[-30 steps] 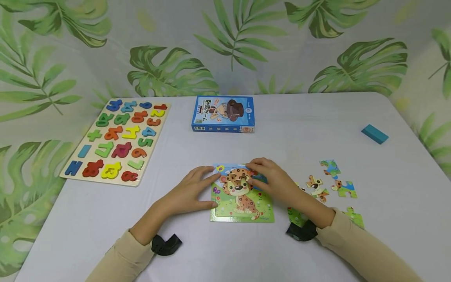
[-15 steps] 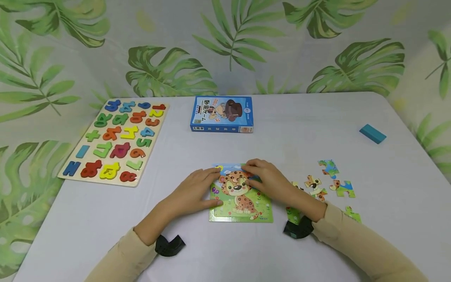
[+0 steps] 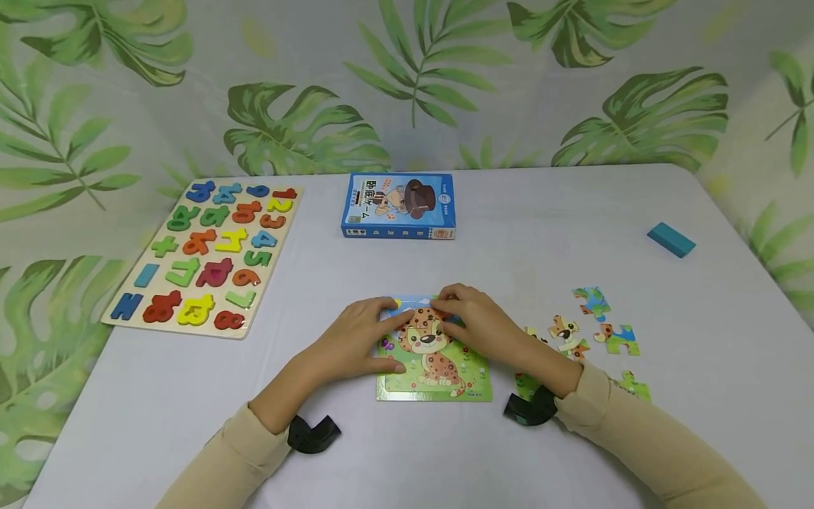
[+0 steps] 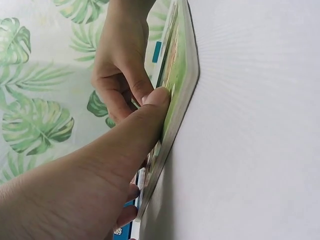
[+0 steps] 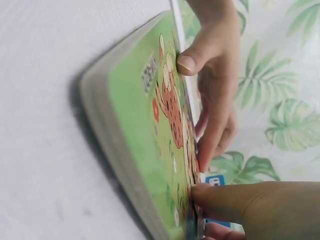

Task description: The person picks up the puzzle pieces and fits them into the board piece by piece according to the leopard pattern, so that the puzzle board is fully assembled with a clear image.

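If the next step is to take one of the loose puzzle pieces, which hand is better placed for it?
Probably the right hand: the loose puzzle pieces lie on its side of the leopard puzzle, while the left hand is at the opposite side.

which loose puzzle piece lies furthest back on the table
The green-and-blue piece, topmost in the head view; the other visible loose pieces lie lower.

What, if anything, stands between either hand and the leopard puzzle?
Nothing visible does: the left hand and right hand both touch the leopard puzzle directly. The loose pieces lie to its right and the blue box beyond it, neither in between.
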A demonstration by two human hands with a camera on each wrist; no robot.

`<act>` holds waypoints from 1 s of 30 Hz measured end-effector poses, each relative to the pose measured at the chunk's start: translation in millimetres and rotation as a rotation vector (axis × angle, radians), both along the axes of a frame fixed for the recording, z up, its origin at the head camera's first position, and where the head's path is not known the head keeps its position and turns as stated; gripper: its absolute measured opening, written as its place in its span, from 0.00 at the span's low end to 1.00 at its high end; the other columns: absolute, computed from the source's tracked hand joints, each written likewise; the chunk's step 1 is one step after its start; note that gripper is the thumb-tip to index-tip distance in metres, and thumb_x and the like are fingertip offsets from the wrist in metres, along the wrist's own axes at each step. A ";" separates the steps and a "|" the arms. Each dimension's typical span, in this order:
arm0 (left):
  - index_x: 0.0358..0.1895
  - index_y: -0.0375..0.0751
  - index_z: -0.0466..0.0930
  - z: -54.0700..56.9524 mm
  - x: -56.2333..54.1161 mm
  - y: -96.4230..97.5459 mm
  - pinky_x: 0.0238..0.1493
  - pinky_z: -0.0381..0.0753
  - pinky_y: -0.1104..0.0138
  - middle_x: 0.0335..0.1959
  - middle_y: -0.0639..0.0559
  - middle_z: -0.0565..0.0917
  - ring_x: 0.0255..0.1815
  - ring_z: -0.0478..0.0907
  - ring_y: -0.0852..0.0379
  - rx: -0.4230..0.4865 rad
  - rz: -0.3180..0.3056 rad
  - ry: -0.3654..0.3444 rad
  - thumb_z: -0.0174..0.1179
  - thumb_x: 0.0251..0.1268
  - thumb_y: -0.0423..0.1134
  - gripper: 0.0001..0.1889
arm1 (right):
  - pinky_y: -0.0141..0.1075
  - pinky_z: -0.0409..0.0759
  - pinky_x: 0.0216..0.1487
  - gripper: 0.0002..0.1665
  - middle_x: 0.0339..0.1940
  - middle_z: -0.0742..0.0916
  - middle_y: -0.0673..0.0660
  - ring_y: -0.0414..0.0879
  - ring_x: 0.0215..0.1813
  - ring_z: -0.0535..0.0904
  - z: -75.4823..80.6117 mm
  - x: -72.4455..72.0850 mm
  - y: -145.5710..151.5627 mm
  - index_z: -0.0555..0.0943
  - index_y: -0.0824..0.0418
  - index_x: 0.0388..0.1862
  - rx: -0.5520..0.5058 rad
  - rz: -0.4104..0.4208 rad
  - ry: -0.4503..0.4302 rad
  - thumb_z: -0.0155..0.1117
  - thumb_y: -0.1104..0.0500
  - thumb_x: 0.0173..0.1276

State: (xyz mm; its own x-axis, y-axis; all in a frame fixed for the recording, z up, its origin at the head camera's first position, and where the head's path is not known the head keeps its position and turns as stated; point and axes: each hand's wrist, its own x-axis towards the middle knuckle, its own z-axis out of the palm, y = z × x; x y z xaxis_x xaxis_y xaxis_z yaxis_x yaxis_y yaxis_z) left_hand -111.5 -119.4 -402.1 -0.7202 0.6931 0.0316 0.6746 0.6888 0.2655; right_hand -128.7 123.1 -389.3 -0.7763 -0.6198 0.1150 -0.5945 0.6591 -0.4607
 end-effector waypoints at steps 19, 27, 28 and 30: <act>0.68 0.51 0.58 -1.1 1.7 0.9 0.61 0.53 0.56 0.61 0.47 0.60 0.63 0.53 0.51 0.018 0.013 -0.031 0.55 0.41 0.72 0.48 | 0.54 0.60 0.59 0.37 0.64 0.64 0.58 0.54 0.65 0.57 16.7 0.8 25.3 0.64 0.56 0.66 -0.073 -0.010 -0.286 0.63 0.48 0.59; 0.68 0.51 0.57 -1.5 1.9 1.0 0.61 0.52 0.55 0.62 0.47 0.60 0.63 0.53 0.50 0.016 0.019 -0.030 0.56 0.41 0.72 0.49 | 0.48 0.65 0.56 0.38 0.64 0.65 0.56 0.50 0.62 0.61 49.1 7.4 82.3 0.63 0.56 0.65 -0.222 -0.099 -0.104 0.67 0.56 0.56; 0.68 0.51 0.57 -1.7 1.8 0.8 0.61 0.52 0.55 0.62 0.47 0.60 0.63 0.53 0.50 0.016 0.020 -0.030 0.56 0.41 0.72 0.49 | 0.42 0.65 0.56 0.39 0.63 0.66 0.54 0.48 0.61 0.62 51.8 8.7 91.0 0.64 0.55 0.65 -0.236 -0.118 -0.065 0.68 0.59 0.55; 0.68 0.51 0.57 -1.9 1.7 0.7 0.61 0.53 0.55 0.62 0.47 0.59 0.63 0.53 0.50 0.017 0.021 -0.027 0.55 0.41 0.72 0.49 | 0.32 0.64 0.55 0.41 0.62 0.68 0.52 0.45 0.58 0.64 55.6 10.9 107.9 0.64 0.55 0.65 -0.260 -0.150 0.001 0.70 0.63 0.52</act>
